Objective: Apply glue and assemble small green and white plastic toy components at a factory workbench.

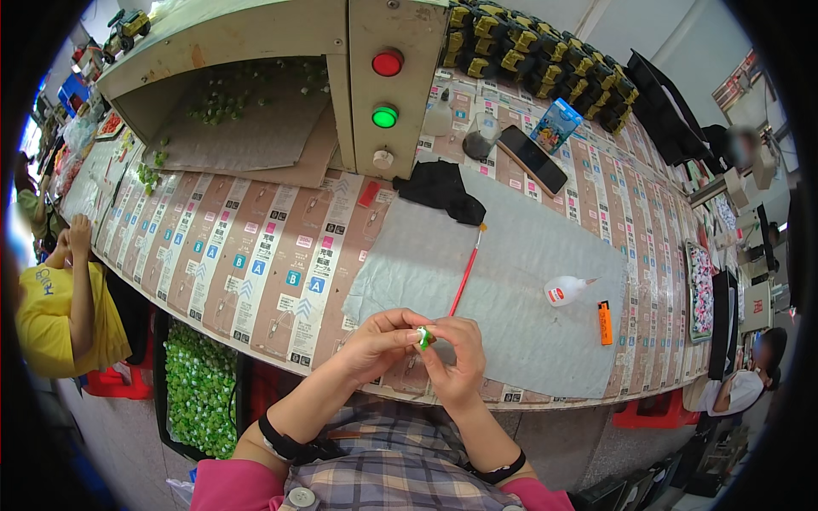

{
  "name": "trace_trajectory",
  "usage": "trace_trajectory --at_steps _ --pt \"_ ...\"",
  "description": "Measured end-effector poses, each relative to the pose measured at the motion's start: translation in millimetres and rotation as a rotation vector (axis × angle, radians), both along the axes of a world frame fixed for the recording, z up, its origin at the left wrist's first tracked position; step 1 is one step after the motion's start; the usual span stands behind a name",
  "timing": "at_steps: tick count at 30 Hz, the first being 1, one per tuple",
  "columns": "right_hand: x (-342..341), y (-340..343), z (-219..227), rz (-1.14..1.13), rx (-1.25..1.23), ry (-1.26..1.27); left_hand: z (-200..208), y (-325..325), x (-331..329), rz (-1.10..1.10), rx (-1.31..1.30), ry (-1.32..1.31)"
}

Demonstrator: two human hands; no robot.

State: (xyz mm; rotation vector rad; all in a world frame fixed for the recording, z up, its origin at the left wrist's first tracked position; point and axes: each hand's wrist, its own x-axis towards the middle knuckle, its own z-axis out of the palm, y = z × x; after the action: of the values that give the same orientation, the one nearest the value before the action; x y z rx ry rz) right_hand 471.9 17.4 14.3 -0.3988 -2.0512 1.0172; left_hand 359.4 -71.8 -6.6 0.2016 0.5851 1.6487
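Pinched between the fingers of both my hands, just over the table's near edge, is a small green and white piece (pixel 423 337); its exact kind is too small to make out. My left hand (pixel 382 345) grips it from the left with thumb and forefinger. From the other side my right hand (pixel 457 356) closes on it with its fingertips. Beyond the hands a red-handled paintbrush (pixel 465 277) lies on a grey sheet (pixel 528 234). A white glue bottle (pixel 567 290) and an orange lighter (pixel 606 323) lie to the right on that sheet.
A metal box with an opening (pixel 336 85) stands at the far left, green pieces inside. A black cloth (pixel 441 189), phone (pixel 532 160), clear cup (pixel 481 136) and stacked black-yellow parts (pixel 537 60) sit farther back. Below left, a bin (pixel 162 400) holds many green pieces. People sit either side.
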Motion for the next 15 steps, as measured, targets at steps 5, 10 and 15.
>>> trace_trajectory --at_steps 5,10,15 --pt "0.1 0.6 -2.2 -0.001 -0.006 0.006 -1.2 0.3 0.5 0.002 0.006 0.005" --pt "0.2 0.6 -2.9 -0.001 -0.007 0.006 -0.7 0.2 0.3 0.001 0.000 0.003" --pt "0.0 0.5 -1.9 0.000 -0.012 0.009 0.9 0.7 0.8 0.000 0.005 0.008"
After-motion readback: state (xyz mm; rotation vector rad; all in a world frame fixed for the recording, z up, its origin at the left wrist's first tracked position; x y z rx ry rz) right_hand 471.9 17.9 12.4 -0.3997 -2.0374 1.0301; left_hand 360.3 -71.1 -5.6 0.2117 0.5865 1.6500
